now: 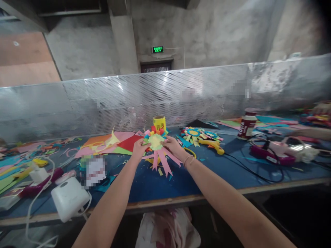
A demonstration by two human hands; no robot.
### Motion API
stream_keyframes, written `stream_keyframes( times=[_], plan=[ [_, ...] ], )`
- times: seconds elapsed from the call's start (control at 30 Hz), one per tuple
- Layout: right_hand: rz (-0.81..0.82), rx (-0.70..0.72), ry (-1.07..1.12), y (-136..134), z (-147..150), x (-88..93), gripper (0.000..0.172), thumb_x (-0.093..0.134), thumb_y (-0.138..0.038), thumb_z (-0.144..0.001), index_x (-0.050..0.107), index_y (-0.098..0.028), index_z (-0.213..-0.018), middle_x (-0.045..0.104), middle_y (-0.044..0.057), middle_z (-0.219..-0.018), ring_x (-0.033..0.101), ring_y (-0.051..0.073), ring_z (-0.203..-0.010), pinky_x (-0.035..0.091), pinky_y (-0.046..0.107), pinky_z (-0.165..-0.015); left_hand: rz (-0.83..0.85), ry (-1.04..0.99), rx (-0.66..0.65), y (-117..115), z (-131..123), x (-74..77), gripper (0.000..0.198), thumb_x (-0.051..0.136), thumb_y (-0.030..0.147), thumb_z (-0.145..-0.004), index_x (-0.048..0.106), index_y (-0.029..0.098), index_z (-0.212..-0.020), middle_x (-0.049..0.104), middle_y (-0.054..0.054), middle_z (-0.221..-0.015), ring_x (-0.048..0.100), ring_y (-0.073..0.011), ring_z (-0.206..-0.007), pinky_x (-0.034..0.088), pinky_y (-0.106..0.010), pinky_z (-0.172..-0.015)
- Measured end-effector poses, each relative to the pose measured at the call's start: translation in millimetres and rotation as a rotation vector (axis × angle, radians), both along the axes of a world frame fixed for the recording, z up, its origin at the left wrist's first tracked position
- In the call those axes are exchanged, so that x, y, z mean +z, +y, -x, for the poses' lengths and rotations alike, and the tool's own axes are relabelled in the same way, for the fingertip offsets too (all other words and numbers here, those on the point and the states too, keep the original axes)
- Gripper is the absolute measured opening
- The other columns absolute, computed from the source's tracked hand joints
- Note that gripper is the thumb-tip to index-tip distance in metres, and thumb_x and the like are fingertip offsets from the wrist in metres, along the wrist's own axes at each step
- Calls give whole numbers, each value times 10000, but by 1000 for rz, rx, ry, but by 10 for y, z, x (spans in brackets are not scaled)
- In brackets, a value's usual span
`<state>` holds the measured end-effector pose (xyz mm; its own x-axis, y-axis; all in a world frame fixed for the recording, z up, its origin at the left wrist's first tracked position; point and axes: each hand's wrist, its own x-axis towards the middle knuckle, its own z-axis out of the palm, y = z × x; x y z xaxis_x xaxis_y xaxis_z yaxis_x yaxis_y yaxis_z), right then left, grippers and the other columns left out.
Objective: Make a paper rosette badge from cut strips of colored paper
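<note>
A paper rosette [156, 141] with a pale green centre, coloured petals and pink ribbon tails lies on the blue table [160, 182]. My left hand [140, 148] pinches its left edge and my right hand [173, 146] grips its right edge, fingers closed on the paper. A thin bracelet sits on my right wrist. Just behind the rosette stands a yellow tape roll [159, 122].
Sheets of coloured paper [113, 143] lie at back left, a second rosette [198, 133] and a yellow glue gun [211, 144] at right. A bottle [247, 124], pink tools and black cables lie further right. A white charger [69, 198] and cords are at front left. A perforated metal screen [165, 100] backs the table.
</note>
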<state>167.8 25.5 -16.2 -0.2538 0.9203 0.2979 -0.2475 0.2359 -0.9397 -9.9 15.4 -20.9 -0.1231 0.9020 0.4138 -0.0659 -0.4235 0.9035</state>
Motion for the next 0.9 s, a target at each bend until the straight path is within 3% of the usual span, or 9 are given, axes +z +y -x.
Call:
stream_keyframes(
  times=[0.1,0.2,0.33,0.43,0.53,0.67,0.9],
  plan=[
    [97,16,-14,-6,-15,41,405,718,-233,-594,528,-208,-951,639,-9,-731,609,127,-633,518,260,-634,-10,2,40,29,28,-23,286,742,251,-515,633,132,-752,639,-11,-693,599,-136,-650,473,-270,-682],
    [203,91,-118,13,-63,60,395,721,-201,-574,525,-197,-916,629,-5,-680,607,141,-566,523,273,-552,-1,-44,78,46,44,-36,301,740,258,-522,612,130,-763,633,-7,-698,604,-132,-657,477,-264,-685],
    [179,213,-177,62,-147,73,351,708,-166,-563,525,-186,-862,575,-48,-567,555,98,-457,483,216,-466,49,-115,27,22,27,-21,361,749,271,-515,584,141,-808,643,-14,-760,616,-137,-680,492,-270,-678],
    [177,156,-144,90,-200,92,371,693,-168,-587,524,-200,-916,571,-56,-551,554,94,-453,477,203,-458,128,-117,-21,-36,0,8,405,743,282,-529,573,168,-878,651,-21,-809,624,-146,-678,502,-271,-620],
    [176,95,-130,107,-223,97,356,691,-147,-598,545,-199,-919,628,-17,-652,612,117,-565,515,217,-536,134,-77,-32,-101,-24,30,415,734,290,-548,575,177,-914,658,-34,-848,627,-151,-698,492,-237,-562],
    [178,141,-36,130,-203,57,302,693,-164,-625,560,-201,-894,666,17,-797,637,132,-673,535,231,-609,112,-69,-68,-131,-32,32,442,721,305,-571,570,190,-970,657,-49,-919,631,-160,-731,498,-236,-559],
    [249,278,-12,119,-152,22,191,596,-300,-736,585,-138,-836,640,38,-660,583,114,-513,470,191,-434,93,-93,-90,-91,8,-1,456,723,310,-576,561,175,-981,645,-64,-959,629,-169,-771,516,-278,-650]
  ],
)
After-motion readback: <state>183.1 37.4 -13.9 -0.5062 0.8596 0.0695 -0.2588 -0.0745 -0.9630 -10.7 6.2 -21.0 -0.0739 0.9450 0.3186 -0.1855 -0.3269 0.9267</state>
